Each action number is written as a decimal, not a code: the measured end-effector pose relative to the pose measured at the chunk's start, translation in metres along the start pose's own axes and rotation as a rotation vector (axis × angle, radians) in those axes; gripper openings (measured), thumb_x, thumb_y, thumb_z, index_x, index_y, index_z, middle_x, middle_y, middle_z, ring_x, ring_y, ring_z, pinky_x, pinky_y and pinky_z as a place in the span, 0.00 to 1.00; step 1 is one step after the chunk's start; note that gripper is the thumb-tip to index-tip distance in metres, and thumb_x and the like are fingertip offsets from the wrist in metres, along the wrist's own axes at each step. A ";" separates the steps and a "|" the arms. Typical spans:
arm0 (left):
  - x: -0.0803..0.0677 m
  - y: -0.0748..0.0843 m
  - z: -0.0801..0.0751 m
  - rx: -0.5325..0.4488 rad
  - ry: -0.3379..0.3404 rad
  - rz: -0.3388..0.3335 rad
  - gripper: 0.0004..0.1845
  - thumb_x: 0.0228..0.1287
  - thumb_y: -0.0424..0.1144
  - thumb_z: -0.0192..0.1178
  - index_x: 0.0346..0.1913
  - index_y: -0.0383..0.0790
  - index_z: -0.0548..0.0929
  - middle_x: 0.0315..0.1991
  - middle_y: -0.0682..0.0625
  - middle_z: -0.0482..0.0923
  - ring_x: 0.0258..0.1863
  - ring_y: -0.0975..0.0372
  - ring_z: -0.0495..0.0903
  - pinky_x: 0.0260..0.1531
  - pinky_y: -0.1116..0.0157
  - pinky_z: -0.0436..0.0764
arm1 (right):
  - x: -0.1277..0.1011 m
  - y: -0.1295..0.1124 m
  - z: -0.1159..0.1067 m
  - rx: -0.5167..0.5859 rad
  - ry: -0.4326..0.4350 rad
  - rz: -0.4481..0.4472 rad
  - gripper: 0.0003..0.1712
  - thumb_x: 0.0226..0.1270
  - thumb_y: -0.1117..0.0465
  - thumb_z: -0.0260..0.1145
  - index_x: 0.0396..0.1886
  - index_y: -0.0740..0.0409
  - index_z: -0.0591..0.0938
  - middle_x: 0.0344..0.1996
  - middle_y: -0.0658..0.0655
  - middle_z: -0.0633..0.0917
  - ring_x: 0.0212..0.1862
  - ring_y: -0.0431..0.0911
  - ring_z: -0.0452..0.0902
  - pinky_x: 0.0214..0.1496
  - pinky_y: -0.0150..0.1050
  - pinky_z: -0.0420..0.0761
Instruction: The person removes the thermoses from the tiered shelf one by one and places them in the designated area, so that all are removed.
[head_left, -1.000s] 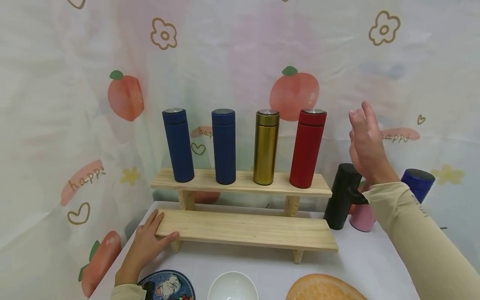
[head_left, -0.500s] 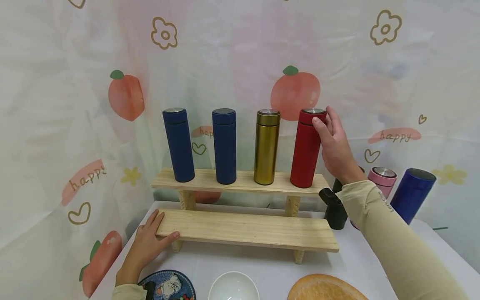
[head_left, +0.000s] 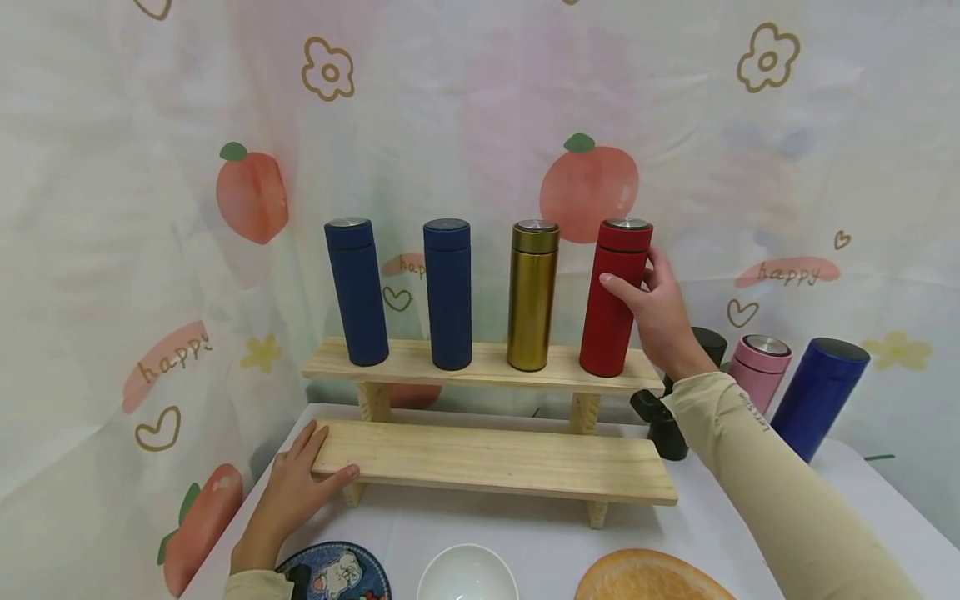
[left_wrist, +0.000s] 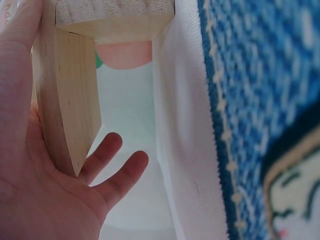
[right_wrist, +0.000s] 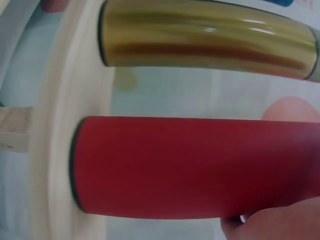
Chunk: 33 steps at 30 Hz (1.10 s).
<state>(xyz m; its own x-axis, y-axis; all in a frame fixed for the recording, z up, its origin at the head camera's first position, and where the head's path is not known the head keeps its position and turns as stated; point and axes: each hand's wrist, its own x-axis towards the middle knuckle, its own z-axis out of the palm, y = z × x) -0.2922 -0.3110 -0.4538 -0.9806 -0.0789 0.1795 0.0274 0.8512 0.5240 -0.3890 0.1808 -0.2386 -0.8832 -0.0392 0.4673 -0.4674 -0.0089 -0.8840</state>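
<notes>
A two-step wooden rack (head_left: pixel 487 457) stands on a white table. Its upper shelf (head_left: pixel 420 361) bears two dark blue flasks (head_left: pixel 357 292) (head_left: pixel 447 293), a gold flask (head_left: pixel 532 295) and a red flask (head_left: pixel 611 321), all upright. My right hand (head_left: pixel 633 283) grips the red flask at mid-height, thumb in front and fingers behind. The right wrist view shows the red flask (right_wrist: pixel 190 167) beside the gold flask (right_wrist: pixel 205 42). My left hand (head_left: pixel 300 479) rests with straight fingers on the left end of the lower shelf, whose end (left_wrist: pixel 65 100) lies against the palm.
Right of the rack stand a black bottle (head_left: pixel 663 421), a pink flask (head_left: pixel 757 371) and a blue flask (head_left: pixel 821 396). At the front edge lie a blue patterned plate (head_left: pixel 337 575), a white bowl (head_left: pixel 465 575) and an orange round item (head_left: pixel 645 579). A printed curtain hangs behind.
My right hand came left from the air beside the rack to the red flask's cap, then slid down and closed round its body. The left hand stayed put.
</notes>
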 end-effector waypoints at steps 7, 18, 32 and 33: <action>-0.001 0.001 0.001 0.004 -0.004 0.002 0.58 0.67 0.71 0.64 0.84 0.32 0.59 0.85 0.31 0.47 0.71 0.28 0.62 0.65 0.29 0.66 | -0.003 0.016 0.001 -0.111 0.022 0.142 0.47 0.79 0.58 0.66 0.86 0.58 0.50 0.74 0.63 0.67 0.65 0.47 0.69 0.74 0.61 0.69; -0.001 -0.003 0.001 0.012 0.011 0.012 0.59 0.67 0.72 0.64 0.83 0.30 0.60 0.84 0.30 0.48 0.71 0.27 0.62 0.65 0.29 0.66 | -0.007 0.017 -0.006 -0.148 -0.028 0.166 0.51 0.78 0.54 0.68 0.86 0.57 0.47 0.77 0.64 0.64 0.72 0.54 0.64 0.75 0.61 0.67; 0.000 0.001 -0.002 0.028 -0.016 0.004 0.58 0.67 0.71 0.63 0.83 0.29 0.59 0.84 0.29 0.47 0.72 0.25 0.60 0.67 0.28 0.63 | -0.034 0.008 -0.027 -0.247 0.042 0.111 0.54 0.74 0.50 0.72 0.88 0.54 0.51 0.77 0.63 0.66 0.73 0.56 0.65 0.73 0.65 0.69; 0.001 0.001 -0.002 0.030 -0.021 0.002 0.58 0.67 0.71 0.63 0.83 0.29 0.59 0.84 0.29 0.47 0.72 0.25 0.59 0.67 0.28 0.62 | -0.036 0.007 -0.030 -0.244 0.049 0.107 0.53 0.74 0.49 0.72 0.87 0.54 0.52 0.77 0.63 0.66 0.72 0.56 0.65 0.73 0.65 0.69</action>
<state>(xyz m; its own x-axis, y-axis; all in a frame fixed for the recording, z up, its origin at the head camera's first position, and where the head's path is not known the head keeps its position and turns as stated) -0.2924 -0.3110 -0.4513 -0.9844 -0.0665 0.1628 0.0238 0.8666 0.4984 -0.3611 0.2119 -0.2610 -0.9260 0.0211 0.3770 -0.3620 0.2340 -0.9023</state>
